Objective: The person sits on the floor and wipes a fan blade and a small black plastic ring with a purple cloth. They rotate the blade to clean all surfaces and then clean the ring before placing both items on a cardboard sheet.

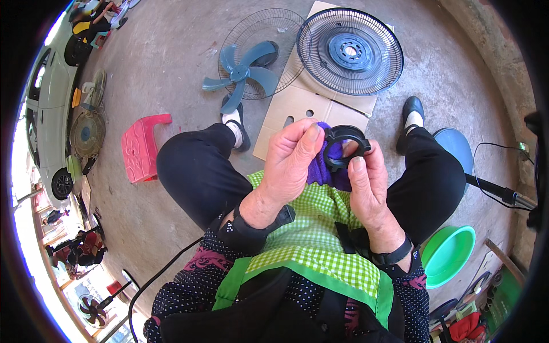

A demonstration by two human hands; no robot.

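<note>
Above my lap, my right hand (370, 186) pinches a black plastic ring (343, 131) with small tabs on its outer edge. My left hand (286, 163) grips a bunched purple cloth (318, 170), which presses against the ring's left side and shows through its opening. Beyond my hands, a round black fan guard (311, 51) lies on a flat cardboard sheet (286, 104). To its left is a blue five-bladed fan blade (240, 72), resting on a thin wire guard (289, 84).
A pink stool (139, 150) stands left of my knee. At right are a round blue seat (453, 150), a green basin (466, 251) and a dark pole (486, 186) with a cable. Further left are fans (87, 136), a parked car (51, 103) and a seated person (98, 26).
</note>
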